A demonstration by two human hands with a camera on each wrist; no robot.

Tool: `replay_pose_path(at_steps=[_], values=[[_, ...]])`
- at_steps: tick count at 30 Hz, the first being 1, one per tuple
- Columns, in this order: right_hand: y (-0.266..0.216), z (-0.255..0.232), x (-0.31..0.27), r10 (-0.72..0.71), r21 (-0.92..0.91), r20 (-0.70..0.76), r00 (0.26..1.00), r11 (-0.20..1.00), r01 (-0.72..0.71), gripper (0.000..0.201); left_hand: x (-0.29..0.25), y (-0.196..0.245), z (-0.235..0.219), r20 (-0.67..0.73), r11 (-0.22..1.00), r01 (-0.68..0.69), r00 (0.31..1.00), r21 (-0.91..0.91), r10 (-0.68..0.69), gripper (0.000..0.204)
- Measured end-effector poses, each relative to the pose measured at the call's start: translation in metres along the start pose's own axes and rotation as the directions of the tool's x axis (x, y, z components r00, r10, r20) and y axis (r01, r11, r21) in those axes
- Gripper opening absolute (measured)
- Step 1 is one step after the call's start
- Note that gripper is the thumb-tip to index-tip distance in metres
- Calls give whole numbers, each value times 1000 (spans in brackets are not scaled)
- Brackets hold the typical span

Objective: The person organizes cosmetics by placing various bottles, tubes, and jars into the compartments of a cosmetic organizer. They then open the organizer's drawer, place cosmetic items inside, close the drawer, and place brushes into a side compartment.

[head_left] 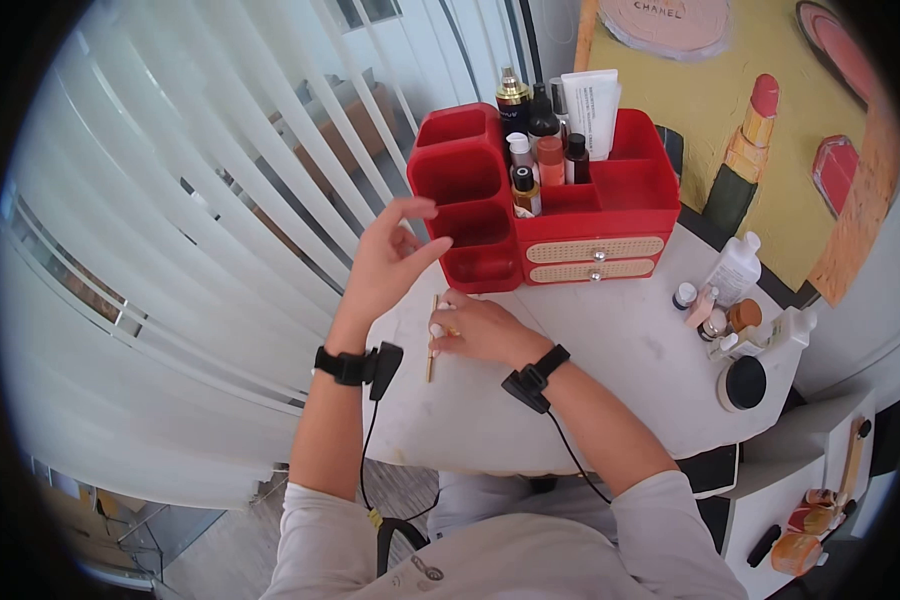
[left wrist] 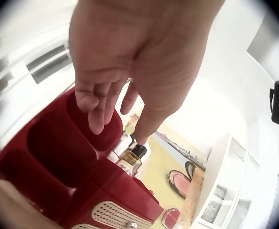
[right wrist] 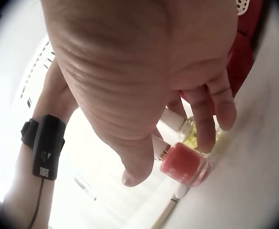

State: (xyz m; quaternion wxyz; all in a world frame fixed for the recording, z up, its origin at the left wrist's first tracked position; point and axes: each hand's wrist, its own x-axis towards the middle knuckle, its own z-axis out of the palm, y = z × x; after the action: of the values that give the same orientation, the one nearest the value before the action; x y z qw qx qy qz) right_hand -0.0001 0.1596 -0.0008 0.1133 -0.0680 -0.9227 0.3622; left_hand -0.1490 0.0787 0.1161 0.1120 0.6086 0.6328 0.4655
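Observation:
My left hand (head_left: 395,255) is raised in front of the round compartments on the left of a red organizer (head_left: 460,190). Its fingers are loosely bent, the thumb stands apart, and the palm holds nothing. Low over the white table, my right hand (head_left: 485,330) has its thumb and fingers around two small nail polish bottles. The coral nail polish bottle (right wrist: 181,163) has a white cap near the thumb; the yellow nail polish bottle (right wrist: 191,132) sits behind it, partly hidden by fingers. Beside this hand lies a thin gold stick (head_left: 430,368).
Bottles and a white tube (head_left: 592,115) stand in the organizer, above two woven-front drawers (head_left: 595,250). Several bottles and jars, including a black-lidded jar (head_left: 742,384), stand at the table's right. White vertical blinds (head_left: 220,200) hang at the left. A painted board (head_left: 770,200) leans behind.

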Motion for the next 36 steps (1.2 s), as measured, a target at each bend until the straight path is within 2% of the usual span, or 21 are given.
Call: replay_pose_path(at_steps=[2,4,8,9,11,13,15,16,17,19,20,21,24,25,26,28,30,31,34,35,36], values=[[8,8,-8,-75,63,-123,990,995,83,33,-14,-23,0,-38,995,68,997,-77,-71,34],[6,5,-30,-63,87,-165,984,993,78,31,-29,-37,5,-27,990,108,994,-86,-110,33],[-12,-39,-82,15,155,-318,948,987,37,18,-48,-43,33,-15,962,199,979,-186,-205,30],[-16,-55,-91,23,141,-310,950,990,22,18,-49,-40,40,-16,959,195,979,-208,-202,30],[-22,-95,-98,-52,63,-610,790,992,114,8,-51,-32,57,6,961,197,980,-193,-199,29],[-30,-127,-95,40,71,-787,616,997,26,9,-49,-26,76,3,961,165,986,-222,-169,30],[-26,-149,-81,13,78,-867,498,991,111,10,-48,-24,95,-8,967,75,997,-242,-79,31],[-11,-159,-73,-129,-130,-875,466,991,29,12,-47,-21,102,3,960,82,996,-267,-84,32],[-7,-163,-67,-133,-138,-876,463,990,23,12,-48,-20,110,5,959,75,997,-273,-77,32],[-2,-167,-56,-19,-85,-798,602,993,-81,19,-48,-21,121,-20,953,100,994,-286,-111,25],[2,-168,-52,-88,-295,-756,648,931,-217,25,-49,-22,123,-13,953,91,995,-290,-100,25],[4,-169,-52,-87,-298,-763,641,927,-228,25,-50,-22,125,-29,953,87,995,-292,-99,24],[-6,-167,-49,22,-436,-656,755,805,-402,28,-55,-40,134,-33,942,80,995,-325,-96,24],[-5,-165,-48,41,-429,-668,743,795,-429,28,-57,-48,135,-34,935,81,995,-345,-99,25],[-4,-164,-47,37,-452,-648,760,785,-424,28,-58,-53,132,23,915,167,985,-366,-171,21],[-4,-160,-49,57,-465,-648,759,760,-454,30,-59,-67,129,35,907,174,984,-383,-174,19],[-6,-158,-54,42,-437,-641,766,801,-410,37,-58,-73,130,46,899,178,984,-401,-174,17],[-9,-158,-57,57,-434,-655,753,788,-436,37,-57,-71,126,29,901,174,984,-398,-177,16],[-18,-148,-66,82,-200,-734,675,923,-329,58,-56,-61,125,23,909,168,985,-381,-172,14],[-22,-143,-73,86,-195,-741,666,922,-336,58,-56,-58,124,15,917,166,985,-363,-172,13],[-29,-136,-82,74,-103,-788,612,963,-249,54,-56,-56,123,22,919,164,986,-359,-168,13]])
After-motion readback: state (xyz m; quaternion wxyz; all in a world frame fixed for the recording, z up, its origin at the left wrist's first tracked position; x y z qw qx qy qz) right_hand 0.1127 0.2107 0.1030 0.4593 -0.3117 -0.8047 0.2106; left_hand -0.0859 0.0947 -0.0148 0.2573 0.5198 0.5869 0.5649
